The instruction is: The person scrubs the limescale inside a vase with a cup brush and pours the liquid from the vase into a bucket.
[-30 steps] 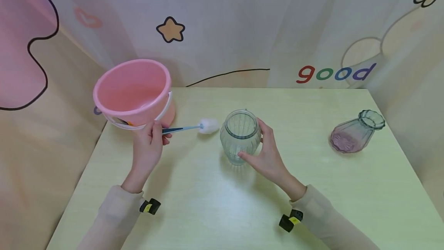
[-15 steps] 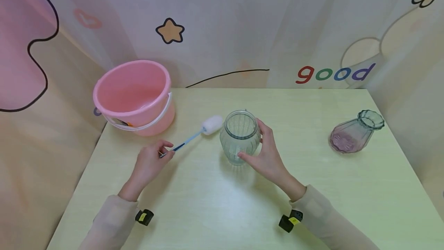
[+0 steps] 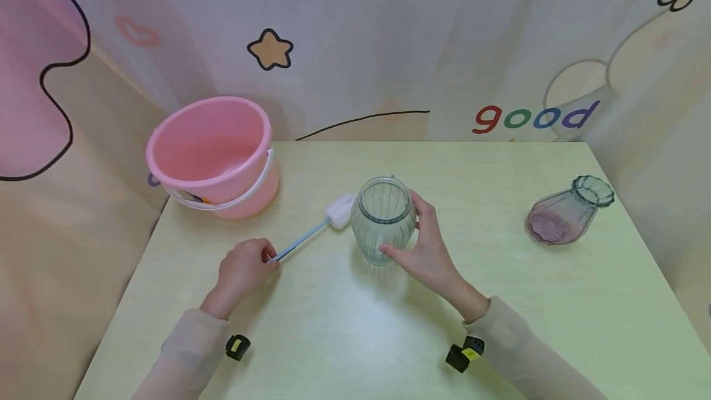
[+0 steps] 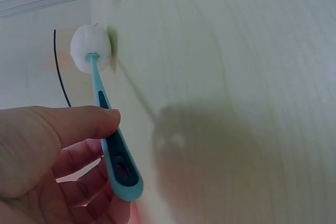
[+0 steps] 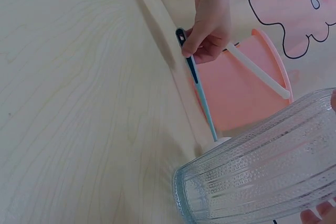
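My left hand [image 3: 244, 273] pinches the handle of a bottle brush [image 3: 302, 239] between thumb and fingers. Blue and slender, the brush slants up to the right to a white sponge head [image 4: 91, 47]. That head lies beside the left side of a clear, ribbed glass jar [image 3: 383, 227]; whether they touch I cannot tell. The jar stands upright on the table, its mouth facing up. My right hand [image 3: 424, 258] grips it from the right, thumb in front and fingers partly hidden behind the glass. In the right wrist view, the jar [image 5: 262, 171] hides most of the sponge head.
A pink bucket [image 3: 213, 193] with a white handle stands at the table's back left. At the right, a purple-tinted glass vase [image 3: 566, 218] lies tilted on its side. A printed curtain [image 3: 355, 48] hangs along the table's back edge [image 3: 472, 142].
My left hand has come away from the bucket towards the table's front. The brush has swung from nearly level to a slant, its head still near the jar. Right hand and jar stay put.
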Tool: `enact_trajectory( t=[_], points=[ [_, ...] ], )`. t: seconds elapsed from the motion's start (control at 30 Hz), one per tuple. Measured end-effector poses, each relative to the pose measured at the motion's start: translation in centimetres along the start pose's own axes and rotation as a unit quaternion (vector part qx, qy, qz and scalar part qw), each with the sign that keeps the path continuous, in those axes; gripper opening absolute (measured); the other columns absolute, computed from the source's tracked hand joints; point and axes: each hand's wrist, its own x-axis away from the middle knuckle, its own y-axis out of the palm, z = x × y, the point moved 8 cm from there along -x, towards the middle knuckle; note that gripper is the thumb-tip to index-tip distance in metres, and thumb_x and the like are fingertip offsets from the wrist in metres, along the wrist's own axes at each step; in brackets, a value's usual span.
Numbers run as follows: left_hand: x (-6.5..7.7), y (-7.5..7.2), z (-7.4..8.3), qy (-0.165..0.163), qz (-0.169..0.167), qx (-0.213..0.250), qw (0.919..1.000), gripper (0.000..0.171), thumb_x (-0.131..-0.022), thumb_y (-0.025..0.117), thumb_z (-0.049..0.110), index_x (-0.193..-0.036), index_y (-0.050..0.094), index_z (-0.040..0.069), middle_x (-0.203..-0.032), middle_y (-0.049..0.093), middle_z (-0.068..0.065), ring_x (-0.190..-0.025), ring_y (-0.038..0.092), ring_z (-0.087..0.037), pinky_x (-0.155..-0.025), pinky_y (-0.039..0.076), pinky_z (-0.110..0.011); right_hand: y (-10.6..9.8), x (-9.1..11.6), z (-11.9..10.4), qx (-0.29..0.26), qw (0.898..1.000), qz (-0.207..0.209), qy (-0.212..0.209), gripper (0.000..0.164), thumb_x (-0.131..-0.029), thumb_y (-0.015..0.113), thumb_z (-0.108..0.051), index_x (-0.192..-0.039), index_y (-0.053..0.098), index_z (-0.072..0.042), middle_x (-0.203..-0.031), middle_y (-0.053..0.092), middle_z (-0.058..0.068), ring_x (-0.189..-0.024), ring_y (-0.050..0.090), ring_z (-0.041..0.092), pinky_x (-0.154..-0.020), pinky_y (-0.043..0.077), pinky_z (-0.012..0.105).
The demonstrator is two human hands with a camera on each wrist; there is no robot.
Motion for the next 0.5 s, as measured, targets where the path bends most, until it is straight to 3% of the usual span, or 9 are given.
enact_trajectory(
  t=[0.23, 0.5],
  points=[
    [-0.2, 1.4, -0.2, 0.002, -0.037, -0.017, 0.9992, 0.014, -0.074, 0.069, 0.018, -0.082, 0.058, 0.013, -0.071, 0.052, 0.000, -0.062, 0.047, -0.017, -0.053, 0.038, -0.033, 0.0, 0.1, 0.1, -0.003, 1.000, -0.005, 0.005, 0.102, -0.066, 0.079, -0.020, -0.142, 0.012, -0.026, -0.139, 0.027, 0.003, -0.120, 0.031, 0.016, -0.091, 0.037, 0.046],
    [-0.2, 2.4, -0.2, 0.006, -0.052, -0.027, 0.9982, 0.016, -0.073, 0.069, 0.018, -0.083, 0.058, 0.013, -0.070, 0.051, 0.000, -0.062, 0.046, -0.017, -0.053, 0.038, -0.033, 0.2, 0.3, 0.6, -0.009, 0.999, -0.021, 0.032, 0.101, -0.070, 0.076, -0.020, -0.143, 0.008, -0.026, -0.141, 0.023, 0.005, -0.124, 0.029, 0.019, -0.094, 0.035, 0.050]
  ],
)
